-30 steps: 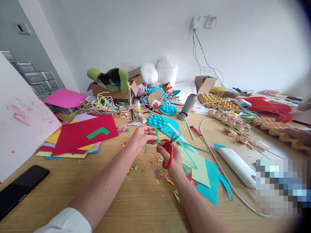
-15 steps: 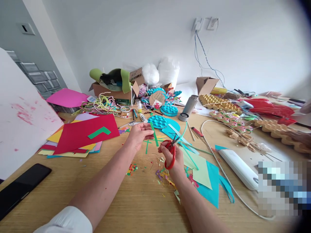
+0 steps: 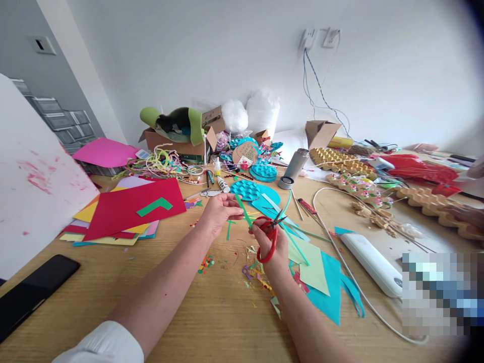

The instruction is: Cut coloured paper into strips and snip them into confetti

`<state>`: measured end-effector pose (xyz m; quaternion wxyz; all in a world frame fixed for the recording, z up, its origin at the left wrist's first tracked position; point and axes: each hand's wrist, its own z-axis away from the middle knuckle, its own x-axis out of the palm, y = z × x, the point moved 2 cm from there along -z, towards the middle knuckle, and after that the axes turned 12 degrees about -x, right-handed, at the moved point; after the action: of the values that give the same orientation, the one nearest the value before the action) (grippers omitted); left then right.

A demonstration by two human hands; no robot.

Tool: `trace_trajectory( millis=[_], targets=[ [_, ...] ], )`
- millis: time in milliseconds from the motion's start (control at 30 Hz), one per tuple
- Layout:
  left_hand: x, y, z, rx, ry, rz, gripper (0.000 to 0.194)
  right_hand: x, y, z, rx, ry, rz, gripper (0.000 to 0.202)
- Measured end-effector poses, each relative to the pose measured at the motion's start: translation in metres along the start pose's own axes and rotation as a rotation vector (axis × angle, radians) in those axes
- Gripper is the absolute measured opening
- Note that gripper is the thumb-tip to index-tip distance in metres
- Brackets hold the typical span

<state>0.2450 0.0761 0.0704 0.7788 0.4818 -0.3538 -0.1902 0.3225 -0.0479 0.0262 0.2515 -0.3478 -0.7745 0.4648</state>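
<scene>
My left hand point(image 3: 219, 214) pinches a narrow green paper strip point(image 3: 244, 209) near its upper part. The strip slants down to the right, and its lower end meets the fingertips of my right hand point(image 3: 273, 252). Red-handled scissors point(image 3: 267, 247) are held in that right hand, their blades slightly apart and pointing up to the right, away from the strip. Thin green strips point(image 3: 228, 229) lie on the table just below my left hand. Pale green paper point(image 3: 312, 269) and blue paper point(image 3: 328, 295) rest beside my right wrist.
Coloured sheets under a red sheet point(image 3: 124, 214) lie at left, near a black phone point(image 3: 41, 292). Paper scraps point(image 3: 257, 277) are scattered in front. A grey flask point(image 3: 297, 166) stands behind. At right are a white cable point(image 3: 342, 272), a white device point(image 3: 372, 262) and egg-carton strips point(image 3: 434, 206).
The strip has tilted further, and its lower end has moved right to my right fingertips. My right hand and the scissors have shifted slightly, the blades turning more to the right.
</scene>
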Motion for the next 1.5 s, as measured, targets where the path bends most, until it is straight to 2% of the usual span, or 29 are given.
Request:
trace_trajectory(
  millis=[267, 467, 667, 733, 867, 933, 1000, 1067, 1133, 1267, 1500],
  targets=[
    [-0.002, 0.0, -0.001, 0.001, -0.032, -0.044, 0.029, -0.002, -0.008, 0.001, -0.008, 0.08, 0.031, 0.021],
    [-0.001, -0.001, -0.001, -0.015, -0.064, -0.019, 0.026, -0.002, -0.006, 0.001, -0.026, 0.065, 0.048, 0.02],
    [-0.001, -0.001, -0.003, -0.016, -0.042, 0.042, 0.023, -0.001, -0.011, 0.002, -0.044, 0.019, 0.047, 0.022],
    [-0.002, 0.0, -0.002, -0.015, -0.047, 0.065, 0.023, 0.001, -0.014, 0.002, -0.024, -0.011, 0.064, 0.025],
    [-0.003, 0.005, 0.001, -0.04, -0.093, 0.106, 0.025, 0.0, -0.014, 0.001, 0.056, 0.04, 0.013, 0.04],
    [-0.002, 0.006, 0.003, -0.067, -0.153, 0.116, 0.026, 0.001, -0.009, 0.0, 0.132, -0.025, 0.004, 0.045],
    [-0.001, 0.005, 0.003, -0.092, -0.208, 0.101, 0.026, 0.003, -0.004, 0.001, 0.215, -0.16, 0.001, 0.049],
    [0.0, 0.003, 0.002, -0.099, -0.212, 0.064, 0.026, 0.006, -0.001, 0.003, 0.249, -0.292, -0.009, 0.052],
    [-0.001, 0.0, 0.0, -0.086, -0.171, 0.022, 0.027, 0.008, -0.001, 0.005, 0.242, -0.369, -0.001, 0.056],
    [-0.003, -0.003, -0.002, -0.033, -0.073, -0.045, 0.031, 0.01, -0.005, 0.008, 0.215, -0.421, 0.036, 0.061],
    [-0.002, -0.002, -0.001, -0.024, 0.0, -0.123, 0.032, 0.01, -0.005, 0.007, 0.183, -0.482, 0.048, 0.065]
  ],
)
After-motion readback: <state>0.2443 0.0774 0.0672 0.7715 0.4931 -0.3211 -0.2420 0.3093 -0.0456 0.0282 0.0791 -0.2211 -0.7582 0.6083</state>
